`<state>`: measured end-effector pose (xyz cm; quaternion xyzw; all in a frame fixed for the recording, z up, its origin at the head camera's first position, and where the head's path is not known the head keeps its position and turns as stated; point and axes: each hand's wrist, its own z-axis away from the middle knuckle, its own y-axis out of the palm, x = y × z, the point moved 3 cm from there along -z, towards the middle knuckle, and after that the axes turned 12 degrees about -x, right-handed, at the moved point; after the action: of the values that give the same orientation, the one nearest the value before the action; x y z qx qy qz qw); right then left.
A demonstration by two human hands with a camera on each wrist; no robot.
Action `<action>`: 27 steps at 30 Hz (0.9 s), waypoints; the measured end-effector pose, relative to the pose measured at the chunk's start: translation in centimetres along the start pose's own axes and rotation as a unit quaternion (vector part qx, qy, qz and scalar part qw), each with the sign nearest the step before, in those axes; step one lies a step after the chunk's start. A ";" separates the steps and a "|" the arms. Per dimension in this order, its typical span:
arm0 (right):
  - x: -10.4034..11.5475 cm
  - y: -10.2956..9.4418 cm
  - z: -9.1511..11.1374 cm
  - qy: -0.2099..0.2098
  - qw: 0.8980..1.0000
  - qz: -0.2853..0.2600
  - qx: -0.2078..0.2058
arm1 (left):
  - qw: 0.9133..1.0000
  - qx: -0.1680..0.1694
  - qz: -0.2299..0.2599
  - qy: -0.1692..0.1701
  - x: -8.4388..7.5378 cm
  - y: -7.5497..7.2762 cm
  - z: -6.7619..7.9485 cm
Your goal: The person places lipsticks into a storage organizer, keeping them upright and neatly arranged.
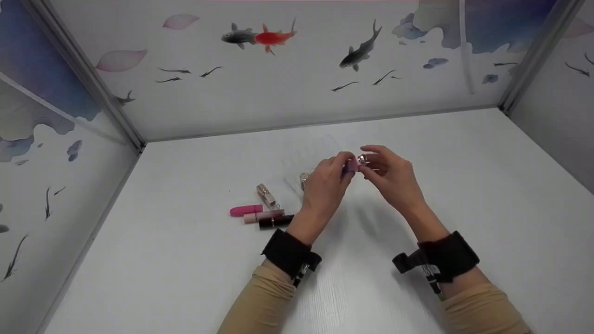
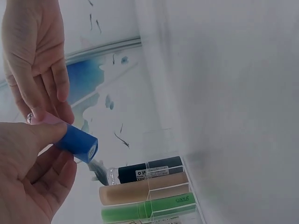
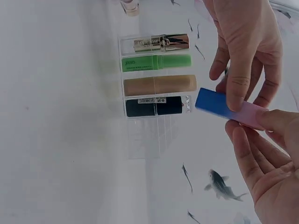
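Observation:
Both hands hold a blue-and-pink lipstick tube [image 3: 213,101] raised over the table. The left hand [image 1: 325,183] grips it with thumb and fingers around the blue part. At the pink end, the right hand [image 1: 392,178] has its thumb and fingers around the tube, where a silvery tip [image 1: 362,159] shows. A clear divided holder [image 3: 142,142] stands beyond the hands. In its slots lie a black tube [image 3: 140,108], a tan tube [image 3: 161,84], a green tube [image 3: 156,61] and a gold-and-clear tube [image 3: 175,42].
Left of the left hand, several loose cosmetics lie on the white table [image 1: 185,260]: a bright pink tube [image 1: 246,210], a pale pink tube [image 1: 264,216], a black tube [image 1: 274,222] and a gold tube [image 1: 265,194]. Printed panels [image 1: 301,93] wall the table's back and sides.

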<state>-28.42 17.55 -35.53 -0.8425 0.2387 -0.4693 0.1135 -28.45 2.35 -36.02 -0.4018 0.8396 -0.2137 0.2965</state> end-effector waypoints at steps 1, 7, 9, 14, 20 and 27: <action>0.2 0.1 0.1 0.000 1.000 -0.002 -0.009 | 1.000 -0.003 0.006 0.000 0.1 0.0 -0.1; 0.8 0.7 0.3 -0.023 0.999 0.007 -0.025 | 0.999 -0.013 0.048 -0.020 0.8 -0.3 -0.3; 0.9 0.9 0.4 -0.036 0.999 0.005 -0.025 | 0.998 -0.013 0.056 -0.027 1.0 -0.2 -0.4; 0.8 1.3 0.4 -0.061 0.998 0.009 -0.028 | 0.997 -0.010 0.067 -0.031 1.4 -0.1 -0.6; 0.2 1.9 0.5 -0.074 0.997 0.008 -0.017 | 0.998 -0.002 0.057 -0.034 1.6 -0.1 -0.8; -0.6 2.3 0.5 -0.060 0.998 0.004 0.007 | 0.999 -0.006 0.023 -0.027 1.7 0.4 -1.1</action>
<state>-28.91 15.85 -37.16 -0.8673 0.2319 -0.4192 0.1355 -30.24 1.33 -35.99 -0.3895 0.8417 -0.1913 0.3215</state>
